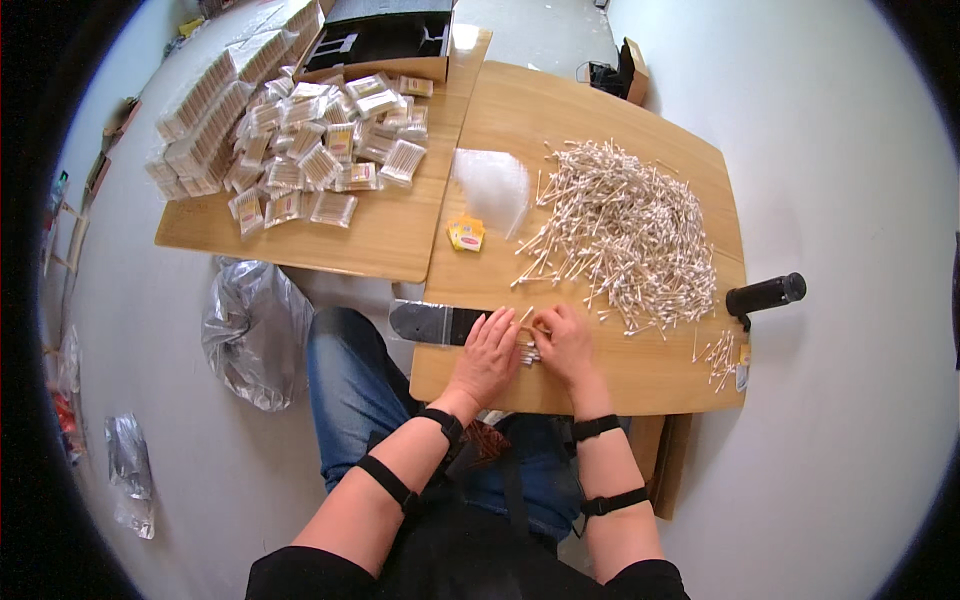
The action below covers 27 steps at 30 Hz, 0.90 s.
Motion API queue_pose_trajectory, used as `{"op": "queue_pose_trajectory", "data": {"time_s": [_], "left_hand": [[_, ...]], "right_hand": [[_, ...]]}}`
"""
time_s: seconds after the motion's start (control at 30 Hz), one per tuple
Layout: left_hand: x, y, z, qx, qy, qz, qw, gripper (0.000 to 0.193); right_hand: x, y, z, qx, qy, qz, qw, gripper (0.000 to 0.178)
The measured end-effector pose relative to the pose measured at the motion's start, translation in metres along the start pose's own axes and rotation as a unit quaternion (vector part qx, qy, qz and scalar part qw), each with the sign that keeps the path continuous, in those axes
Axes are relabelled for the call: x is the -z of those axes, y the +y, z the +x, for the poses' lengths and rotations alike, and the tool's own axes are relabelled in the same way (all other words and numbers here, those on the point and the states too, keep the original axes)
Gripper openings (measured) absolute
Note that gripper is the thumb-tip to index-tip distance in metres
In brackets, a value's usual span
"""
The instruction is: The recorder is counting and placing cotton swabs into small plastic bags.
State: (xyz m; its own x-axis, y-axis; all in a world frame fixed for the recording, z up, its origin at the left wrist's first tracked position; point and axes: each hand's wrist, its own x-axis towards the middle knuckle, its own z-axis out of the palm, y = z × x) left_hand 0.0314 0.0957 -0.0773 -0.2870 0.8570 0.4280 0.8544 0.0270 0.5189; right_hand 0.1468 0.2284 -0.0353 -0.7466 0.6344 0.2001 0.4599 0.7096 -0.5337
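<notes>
A few cotton swabs (529, 354) lie side by side at the table's front edge, between my two hands. My left hand (487, 360) rests with its fingers stretched out, its fingertips beside these swabs and over the end of a flat black strip (425, 322) with clear plastic around it. With bent fingers pinched together, my right hand (566, 345) holds the swabs from the other side; its fingertips are partly hidden. Beyond my hands spreads a large loose heap of cotton swabs (635, 235).
Clear plastic bags (492, 188) and small yellow cards (466, 234) lie left of the heap. Packed swab bags (310, 150) pile up on the left table, below an open box (380, 45). A black cylinder (765, 295) juts out at the right edge, near some stray swabs (720, 360).
</notes>
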Motion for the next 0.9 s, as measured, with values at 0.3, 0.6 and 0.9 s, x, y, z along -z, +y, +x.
{"op": "queue_pose_trajectory", "data": {"time_s": [0.3,0.6,0.9], "left_hand": [[0.006,0.006,0.000,0.024,-0.025,-0.018,0.999,0.046],[0.005,0.005,0.000,0.033,-0.018,-0.019,0.999,0.048],[0.007,0.010,0.003,0.021,-0.059,0.023,0.998,0.044]], "right_hand": [[-0.004,-0.004,0.016,0.011,0.020,0.015,1.000,0.010],[0.004,0.020,0.009,-0.001,-0.037,-0.034,0.999,0.011],[0.006,0.004,0.038,-0.027,0.063,-0.040,0.997,0.014]]}}
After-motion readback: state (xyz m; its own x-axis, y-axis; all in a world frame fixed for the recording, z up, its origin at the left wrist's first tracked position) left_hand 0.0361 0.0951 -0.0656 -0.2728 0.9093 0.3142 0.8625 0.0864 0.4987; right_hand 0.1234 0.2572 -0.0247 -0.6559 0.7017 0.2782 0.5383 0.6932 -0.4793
